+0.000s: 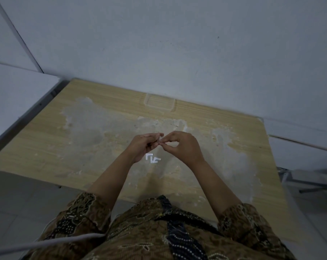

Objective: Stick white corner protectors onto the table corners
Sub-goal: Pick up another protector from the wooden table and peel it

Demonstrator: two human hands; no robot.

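**A:** Item one, the surface?

**B:** One wooden bench (46, 139), pale grain, top worn through to large grey patches. Its far edge stands against a plain grey wall (177, 44). A rectangular outline mark (159, 103) shows near that far edge.

**A:** Hands?

**B:** Two, both raised over the middle of the bench, fingertips meeting. The left hand (143, 146) is turned palm-in, its fingers curled, tips pinching something very small. The right hand (180, 145) has thumb and forefinger pressed together at the same point, the other fingers curled behind. What is pinched between them is too small to identify; it may be a corner protector or its backing, but this cannot be told.

**A:** Task items on the bench?

**B:** Two white corner protectors (152, 158), L-shaped, lying flat on a grey patch just below the hands, between the two wrists. They lie just beside each other; whether they touch cannot be told. Neither hand touches them.

**A:** Other entries?

**B:** Brown patterned sleeves (87, 209) on both forearms, matching garment at the lower edge. One grey cable (46, 244) crossing the lower left. Pale tiled floor (18, 199) on the left of the bench.
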